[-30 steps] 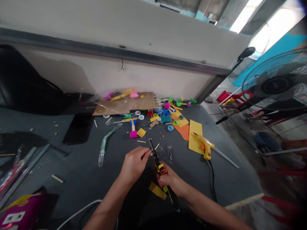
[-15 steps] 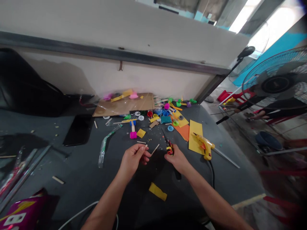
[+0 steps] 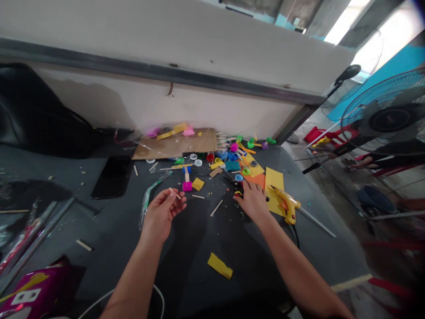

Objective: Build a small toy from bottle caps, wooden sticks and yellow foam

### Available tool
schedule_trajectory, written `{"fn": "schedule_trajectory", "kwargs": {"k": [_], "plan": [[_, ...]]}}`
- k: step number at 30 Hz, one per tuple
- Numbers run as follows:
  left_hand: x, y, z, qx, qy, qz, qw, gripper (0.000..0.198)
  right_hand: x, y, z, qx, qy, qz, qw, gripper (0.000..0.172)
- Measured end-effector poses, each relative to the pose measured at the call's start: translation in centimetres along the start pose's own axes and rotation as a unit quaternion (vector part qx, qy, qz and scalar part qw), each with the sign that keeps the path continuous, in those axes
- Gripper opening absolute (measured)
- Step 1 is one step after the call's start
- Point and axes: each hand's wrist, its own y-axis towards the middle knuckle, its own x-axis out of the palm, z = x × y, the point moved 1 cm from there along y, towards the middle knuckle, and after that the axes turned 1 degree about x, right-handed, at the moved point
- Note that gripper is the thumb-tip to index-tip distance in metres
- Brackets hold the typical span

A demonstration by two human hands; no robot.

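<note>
My left hand (image 3: 162,212) is closed in a pinch around a short piece of wooden stick (image 3: 175,193), raised over the table. Farther right, my right hand (image 3: 254,201) is on a pair of pliers (image 3: 238,188) with dark jaws and black, red and yellow handles. The pliers lie low at the tabletop, with my thumb on the near side and my fingers across them; the palm hides much of the handles. Between the hands, two loose cut sticks, a near stick (image 3: 216,208) and a smaller stick (image 3: 198,196), rest on the table. A pink-and-blue stick assembly (image 3: 187,177) stands just beyond.
A yellow glue gun (image 3: 288,206) lies at right on yellow paper (image 3: 275,177). Bottle caps and coloured bits lie by the cardboard (image 3: 175,146) at the back. A phone (image 3: 112,177) is at left, a yellow scrap (image 3: 220,266) in front. A fan (image 3: 388,117) stands beyond the table.
My left hand has moved left with its stick piece, away from the loose sticks. My right hand has moved forward and right with the pliers, now lower and turned palm-down over them.
</note>
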Motion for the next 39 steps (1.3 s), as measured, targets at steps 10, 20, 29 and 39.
{"fn": "schedule_trajectory", "kwargs": {"k": [10,20,29,39], "plan": [[1.1,-0.6,-0.9,-0.03,0.017,-0.066,0.997,0.029,-0.5,-2.6,-5.2,-0.303,0.099,0.007,0.948,0.016],[1.1,-0.9,-1.1,-0.072,0.057,-0.101,0.991,0.026,-2.3,-2.1,-5.9,-0.132,0.411,0.011,0.902,0.012],[1.6,-1.3,-1.1,-0.091,0.08,-0.132,0.984,0.025,-4.0,-3.1,-10.5,0.034,0.764,-0.2,0.612,0.034],[1.8,-1.6,-1.3,-0.123,0.099,-0.152,0.976,0.025,-3.5,-2.2,-10.8,0.067,0.76,-0.172,0.623,0.03]]}}
